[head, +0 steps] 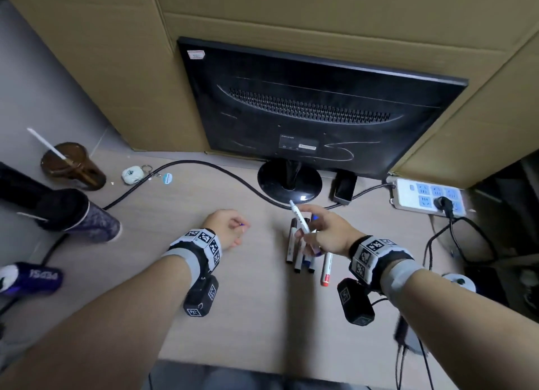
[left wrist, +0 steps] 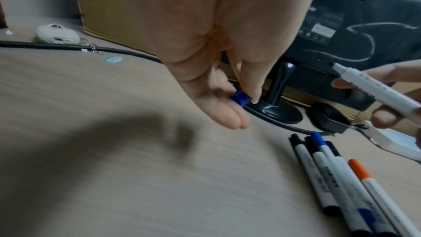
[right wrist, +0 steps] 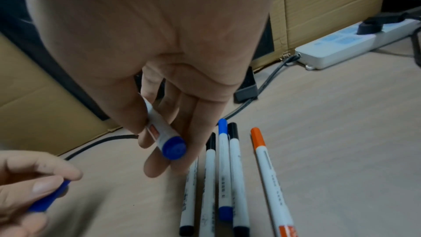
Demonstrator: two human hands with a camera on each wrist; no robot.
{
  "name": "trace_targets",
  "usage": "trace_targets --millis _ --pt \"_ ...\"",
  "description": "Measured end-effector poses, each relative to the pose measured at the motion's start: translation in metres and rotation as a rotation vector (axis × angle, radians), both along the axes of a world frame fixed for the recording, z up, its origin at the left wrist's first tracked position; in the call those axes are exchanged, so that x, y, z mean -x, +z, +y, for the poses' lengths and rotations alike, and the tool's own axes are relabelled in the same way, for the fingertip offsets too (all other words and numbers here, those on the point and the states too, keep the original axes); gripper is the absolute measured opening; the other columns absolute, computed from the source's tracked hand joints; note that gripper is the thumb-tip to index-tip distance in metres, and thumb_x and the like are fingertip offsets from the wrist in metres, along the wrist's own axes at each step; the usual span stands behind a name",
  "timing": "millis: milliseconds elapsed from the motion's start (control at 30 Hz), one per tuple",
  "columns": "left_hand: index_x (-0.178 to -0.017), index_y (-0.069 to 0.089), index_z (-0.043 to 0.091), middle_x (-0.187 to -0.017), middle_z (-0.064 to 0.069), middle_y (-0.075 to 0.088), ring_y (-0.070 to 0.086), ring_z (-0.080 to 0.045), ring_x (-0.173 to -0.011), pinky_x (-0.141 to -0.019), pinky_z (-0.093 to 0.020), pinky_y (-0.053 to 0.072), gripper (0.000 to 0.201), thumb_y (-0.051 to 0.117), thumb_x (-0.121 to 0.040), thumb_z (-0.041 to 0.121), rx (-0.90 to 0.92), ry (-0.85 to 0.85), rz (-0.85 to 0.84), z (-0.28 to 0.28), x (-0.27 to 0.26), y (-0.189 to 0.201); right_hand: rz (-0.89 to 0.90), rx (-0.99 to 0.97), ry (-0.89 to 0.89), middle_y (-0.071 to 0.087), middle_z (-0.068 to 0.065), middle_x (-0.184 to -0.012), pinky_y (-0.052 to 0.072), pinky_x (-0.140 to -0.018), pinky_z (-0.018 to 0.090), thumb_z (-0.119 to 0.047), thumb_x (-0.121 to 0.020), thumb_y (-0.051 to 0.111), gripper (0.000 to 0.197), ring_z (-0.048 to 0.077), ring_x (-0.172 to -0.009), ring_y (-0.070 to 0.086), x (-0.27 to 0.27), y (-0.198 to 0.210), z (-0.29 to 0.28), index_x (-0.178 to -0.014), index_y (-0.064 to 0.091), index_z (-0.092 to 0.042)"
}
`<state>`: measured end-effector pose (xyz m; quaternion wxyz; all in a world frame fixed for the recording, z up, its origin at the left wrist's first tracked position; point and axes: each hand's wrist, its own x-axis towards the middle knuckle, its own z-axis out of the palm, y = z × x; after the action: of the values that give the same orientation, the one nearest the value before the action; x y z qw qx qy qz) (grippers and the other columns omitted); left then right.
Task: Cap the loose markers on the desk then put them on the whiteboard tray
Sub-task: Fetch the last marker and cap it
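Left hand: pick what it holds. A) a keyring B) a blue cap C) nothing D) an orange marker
B: the left hand pinches a small blue cap between thumb and fingers, while the right hand holds the uncapped marker.

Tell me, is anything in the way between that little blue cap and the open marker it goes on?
Nothing visible is. The left hand pinches the blue cap, the right hand holds the uncapped marker up, and only open air above the desk lies between them.
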<state>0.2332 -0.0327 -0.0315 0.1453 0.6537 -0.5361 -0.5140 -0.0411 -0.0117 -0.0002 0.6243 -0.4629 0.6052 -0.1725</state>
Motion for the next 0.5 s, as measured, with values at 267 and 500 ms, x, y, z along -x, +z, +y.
trace_targets --millis 267,500 --pt "-0.100 0.078 0.017 -0.086 -0.008 0.073 0.069 -0.025 -0.069 -0.070 -0.038 0.061 0.036 0.066 -0.081 -0.011 0.042 -0.011 0.071 0.028 0.043 0.029 0.156 0.173 0.201 0.073 0.001 -0.081 0.039 -0.044 0.011 -0.013 -0.100 0.060 0.024 0.002 -0.043 0.050 0.024 0.028 0.010 -0.121 0.069 -0.022" --pt "-0.094 0.081 0.019 -0.088 -0.005 0.081 0.075 -0.016 -0.079 -0.085 -0.026 0.056 0.009 0.076 -0.088 0.016 -0.005 0.125 0.000 0.025 0.049 0.026 0.152 0.208 0.220 0.068 0.003 -0.080 0.036 -0.041 0.008 -0.026 -0.099 0.071 0.021 -0.001 -0.037 0.049 0.032 0.025 0.016 -0.109 0.079 -0.009"
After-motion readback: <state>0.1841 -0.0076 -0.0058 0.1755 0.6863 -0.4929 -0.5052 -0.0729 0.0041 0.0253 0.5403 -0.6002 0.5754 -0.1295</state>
